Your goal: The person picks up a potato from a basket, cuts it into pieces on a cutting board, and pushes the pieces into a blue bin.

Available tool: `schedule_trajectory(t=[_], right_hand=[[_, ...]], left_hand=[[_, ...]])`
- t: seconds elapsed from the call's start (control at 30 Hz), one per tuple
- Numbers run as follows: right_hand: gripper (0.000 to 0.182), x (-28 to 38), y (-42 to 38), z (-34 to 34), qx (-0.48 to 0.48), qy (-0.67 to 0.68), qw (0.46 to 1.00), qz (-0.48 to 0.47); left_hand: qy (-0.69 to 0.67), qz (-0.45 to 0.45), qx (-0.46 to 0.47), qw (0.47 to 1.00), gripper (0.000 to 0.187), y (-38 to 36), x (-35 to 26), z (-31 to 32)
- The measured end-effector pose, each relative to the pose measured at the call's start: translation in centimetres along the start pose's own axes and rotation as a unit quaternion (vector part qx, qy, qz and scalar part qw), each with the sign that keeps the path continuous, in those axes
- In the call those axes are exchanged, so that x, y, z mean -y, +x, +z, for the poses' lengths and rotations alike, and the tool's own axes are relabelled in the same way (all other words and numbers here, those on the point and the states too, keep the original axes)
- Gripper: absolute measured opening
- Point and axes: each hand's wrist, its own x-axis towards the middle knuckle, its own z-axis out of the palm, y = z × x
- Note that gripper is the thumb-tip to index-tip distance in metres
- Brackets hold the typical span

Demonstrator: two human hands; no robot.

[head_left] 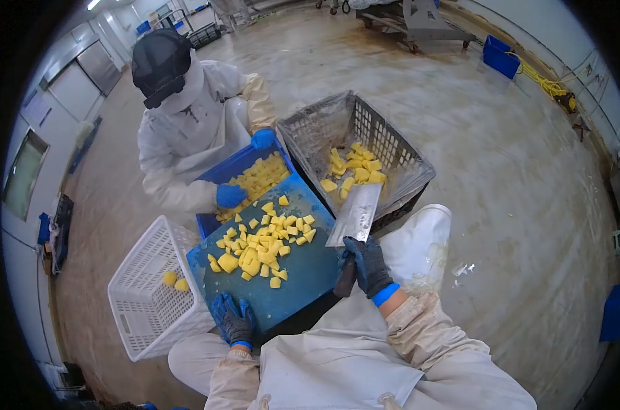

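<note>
My right hand, in a dark glove with a blue cuff, grips the dark handle of a cleaver. Its broad metal blade points up and away, beside the right edge of the blue cutting board. Flat on the board's near left corner rests my left hand, gloved, fingers spread, holding nothing. Yellow potato chunks lie heaped across the middle of the board, a few larger pieces among small cubes. The far edge of the board adjoins a blue crate filled with cut potato.
Opposite me a co-worker in white has blue-gloved hands at the blue crate. A black lined crate holds larger potato pieces at the right. To the left, a white basket contains two whole potatoes. My white boot stands right of the board.
</note>
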Motion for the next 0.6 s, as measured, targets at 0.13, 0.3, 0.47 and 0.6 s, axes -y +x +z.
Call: schedule_trajectory(t=[0.13,0.3,0.47,0.6], right_hand=[[0.02,-0.1,-0.1,-0.7,0.013,-0.03,0.999,-0.013],[0.017,0.0,-1.5,0.4,0.122,-0.129,0.984,-0.014],[0.048,0.4,-2.6,1.5,0.171,-0.11,0.978,0.04],[0.011,0.0,-1.1,0.8,0.084,-0.112,0.99,-0.013]], left_hand=[[0.002,0.0,-0.003,1.0,0.058,0.1,-0.4,-0.2],[0.003,-0.006,0.001,1.0,0.059,0.2,-1.1,-1.4],[0.017,-0.017,-0.01,1.0,0.059,0.0,-0.4,-0.3],[0.017,-0.036,0.007,0.999,0.06,0.1,-1.5,-1.7]])
